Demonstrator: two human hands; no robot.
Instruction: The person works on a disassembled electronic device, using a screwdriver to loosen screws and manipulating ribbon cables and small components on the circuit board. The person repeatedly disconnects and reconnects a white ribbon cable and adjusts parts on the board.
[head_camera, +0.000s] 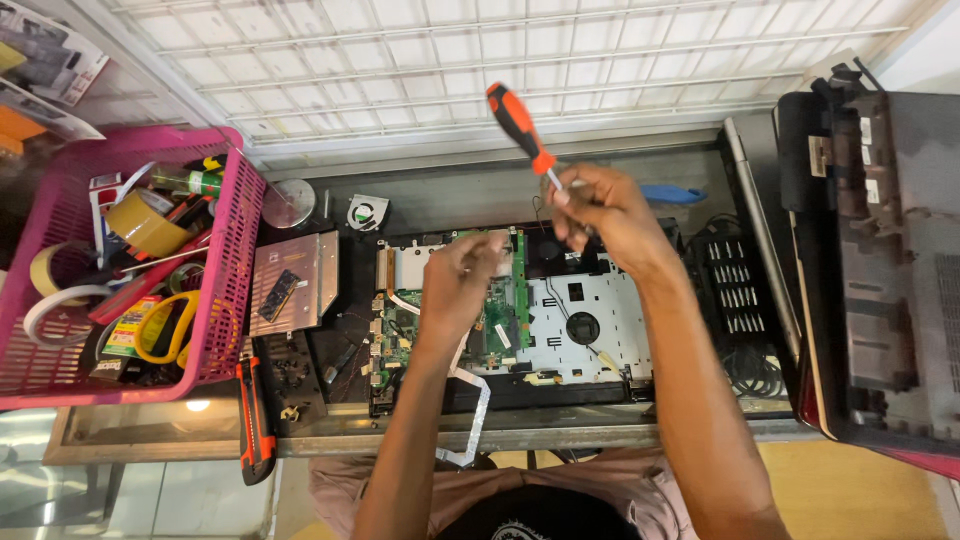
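Nearest edge of bench: orange-and-black utility knife (256, 420) lying lengthwise, and a white ribbon cable (470, 415) trailing off the opened laptop chassis (600, 330). Left hand (460, 280) rests fingers-down on the green circuit board (500, 320), loosely curled; whether it pinches anything, cannot tell. Right hand (605, 215) raised just above the chassis, closed around the shaft of the orange-handled screwdriver (520, 125), handle tilted up and to the left, tip hidden in the fingers. Left of chassis: metal drive caddy (295, 280), small fan (367, 212), silver disc (288, 203). Pink basket (225, 290) holds tape rolls (145, 222) and tools. Right: black bit holder (735, 285), laptop cover (880, 250). Far: white wire grid (480, 60)
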